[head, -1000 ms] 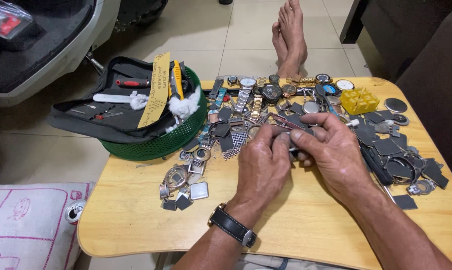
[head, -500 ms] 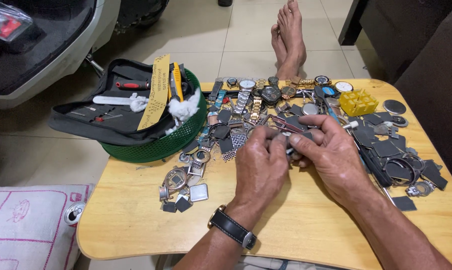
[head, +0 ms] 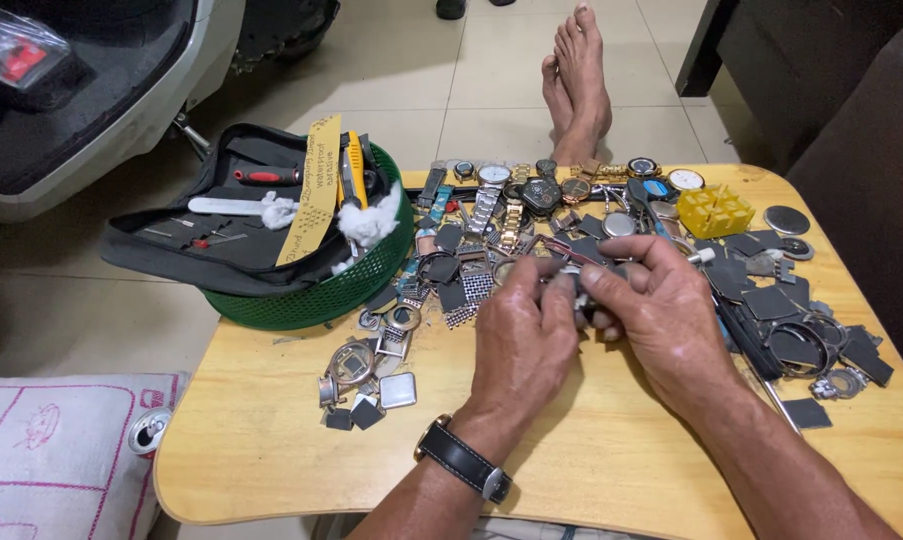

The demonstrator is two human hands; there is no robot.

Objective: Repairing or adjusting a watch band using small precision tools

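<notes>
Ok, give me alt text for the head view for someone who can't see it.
Two hands, the left hand wearing a black wristwatch and the right hand, pinch a small metal part together above a wooden table strewn with watches and watch parts. A green basket holding a black tool case sits at the table's left.

the left hand (head: 522,335) and right hand (head: 662,310) sit a touch closer together than a second ago, fingertips now meeting over the small metal watch part (head: 572,272) pinched between them; the fingers have shifted slightly.
</notes>
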